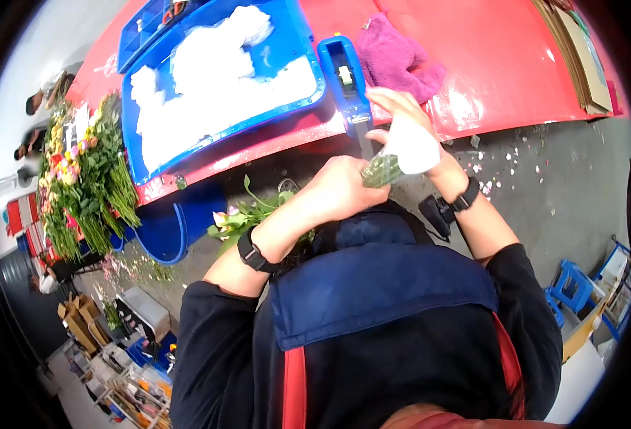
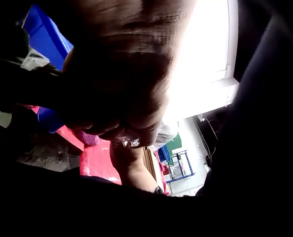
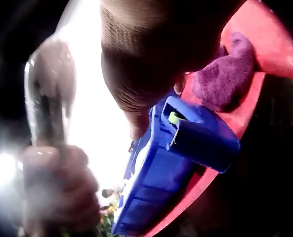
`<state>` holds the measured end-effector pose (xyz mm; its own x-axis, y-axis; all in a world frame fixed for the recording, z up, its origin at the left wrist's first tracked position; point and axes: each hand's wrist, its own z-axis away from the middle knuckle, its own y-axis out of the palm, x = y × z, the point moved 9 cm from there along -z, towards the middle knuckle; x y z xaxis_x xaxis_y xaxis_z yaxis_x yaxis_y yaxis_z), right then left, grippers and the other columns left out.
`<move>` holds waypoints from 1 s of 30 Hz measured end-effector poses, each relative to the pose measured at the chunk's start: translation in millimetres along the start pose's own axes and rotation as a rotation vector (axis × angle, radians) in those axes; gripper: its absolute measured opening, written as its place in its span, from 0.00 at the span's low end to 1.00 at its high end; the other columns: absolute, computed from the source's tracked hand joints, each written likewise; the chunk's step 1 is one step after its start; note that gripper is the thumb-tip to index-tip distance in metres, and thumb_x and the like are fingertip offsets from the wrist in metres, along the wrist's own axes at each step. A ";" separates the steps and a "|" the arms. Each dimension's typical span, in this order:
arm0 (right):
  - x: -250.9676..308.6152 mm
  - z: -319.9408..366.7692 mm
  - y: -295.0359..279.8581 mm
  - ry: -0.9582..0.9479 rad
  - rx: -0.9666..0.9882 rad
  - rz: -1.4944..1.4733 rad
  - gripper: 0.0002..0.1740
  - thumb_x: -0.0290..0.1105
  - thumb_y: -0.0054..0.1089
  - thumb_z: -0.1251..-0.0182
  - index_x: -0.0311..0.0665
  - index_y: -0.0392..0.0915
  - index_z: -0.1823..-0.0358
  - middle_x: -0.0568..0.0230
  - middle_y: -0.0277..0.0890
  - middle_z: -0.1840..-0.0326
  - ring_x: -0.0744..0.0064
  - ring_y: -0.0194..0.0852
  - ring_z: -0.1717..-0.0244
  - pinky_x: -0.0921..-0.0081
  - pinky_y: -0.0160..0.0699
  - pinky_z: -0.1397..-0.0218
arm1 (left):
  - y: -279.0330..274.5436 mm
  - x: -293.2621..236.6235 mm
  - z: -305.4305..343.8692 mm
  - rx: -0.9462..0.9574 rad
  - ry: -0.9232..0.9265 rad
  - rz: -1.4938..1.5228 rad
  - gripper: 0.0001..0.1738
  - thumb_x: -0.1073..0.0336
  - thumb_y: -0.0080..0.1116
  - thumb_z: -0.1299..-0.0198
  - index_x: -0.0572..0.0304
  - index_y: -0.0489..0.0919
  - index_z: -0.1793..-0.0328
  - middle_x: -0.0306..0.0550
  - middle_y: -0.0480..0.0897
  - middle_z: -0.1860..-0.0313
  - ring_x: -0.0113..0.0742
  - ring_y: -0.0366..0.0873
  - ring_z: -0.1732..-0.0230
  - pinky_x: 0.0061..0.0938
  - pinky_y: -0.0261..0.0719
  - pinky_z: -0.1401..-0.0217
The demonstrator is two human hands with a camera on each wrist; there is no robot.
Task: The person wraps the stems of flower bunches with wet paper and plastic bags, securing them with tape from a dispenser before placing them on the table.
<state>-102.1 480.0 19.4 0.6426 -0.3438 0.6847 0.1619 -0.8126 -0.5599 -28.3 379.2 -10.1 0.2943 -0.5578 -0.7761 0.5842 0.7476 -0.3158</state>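
In the head view my left hand (image 1: pixel 340 189) grips a bundle of green stems (image 1: pixel 383 171), their ends inside a clear plastic bag (image 3: pixel 50 94) with white stuffing (image 1: pixel 414 146). Pink blooms with green leaves (image 1: pixel 237 218) show beyond the left forearm, in line with the bundle. My right hand (image 1: pixel 405 121) is beside the blue tape dispenser (image 1: pixel 344 75), thumb and fingers spread apart. A greyish strip (image 1: pixel 364 139) runs from the dispenser's front end toward the stems, close to the right thumb. The left wrist view is mostly dark, filled by the left hand (image 2: pixel 127 74).
On the red-covered table (image 1: pixel 487 64) stands a blue tray (image 1: pixel 315 96) heaped with white material. A purple cloth (image 1: pixel 394 57) lies behind the dispenser. Many cut flowers (image 1: pixel 86 171) are piled at the left, near a blue bucket (image 1: pixel 161 232). Cardboard (image 1: pixel 580 57) stands far right.
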 end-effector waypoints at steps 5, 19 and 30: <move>-36.9 38.1 64.9 -0.013 0.503 0.282 0.24 0.32 0.66 0.52 0.36 0.78 0.50 0.54 0.77 0.50 0.51 0.71 0.46 0.61 0.69 0.42 | -21.9 -7.4 24.3 -0.170 -0.023 -0.258 0.17 0.55 0.64 0.52 0.63 0.83 0.65 0.63 0.82 0.69 0.59 0.81 0.62 0.44 0.78 0.56; 52.1 -7.0 114.6 1.014 0.692 -1.055 0.10 0.31 0.57 0.33 0.31 0.80 0.65 0.62 0.82 0.70 0.80 0.75 0.72 0.84 0.72 0.69 | -75.9 65.2 32.3 -0.660 0.000 -0.754 0.09 0.61 0.63 0.52 0.58 0.81 0.71 0.50 0.82 0.77 0.47 0.84 0.72 0.37 0.82 0.69; 74.6 -74.9 127.7 0.215 1.190 -0.503 0.28 0.23 0.63 0.43 0.30 0.72 0.38 0.55 0.81 0.48 0.76 0.81 0.59 0.79 0.79 0.53 | -63.3 50.7 90.3 -0.226 -0.144 -0.298 0.15 0.59 0.63 0.53 0.67 0.80 0.69 0.58 0.81 0.77 0.54 0.80 0.72 0.39 0.78 0.63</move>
<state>-89.6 315.3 33.9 0.2043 -0.2841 0.9368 0.9770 -0.0009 -0.2134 17.9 271.0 19.8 0.2494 -0.7949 -0.5532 0.4838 0.5971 -0.6399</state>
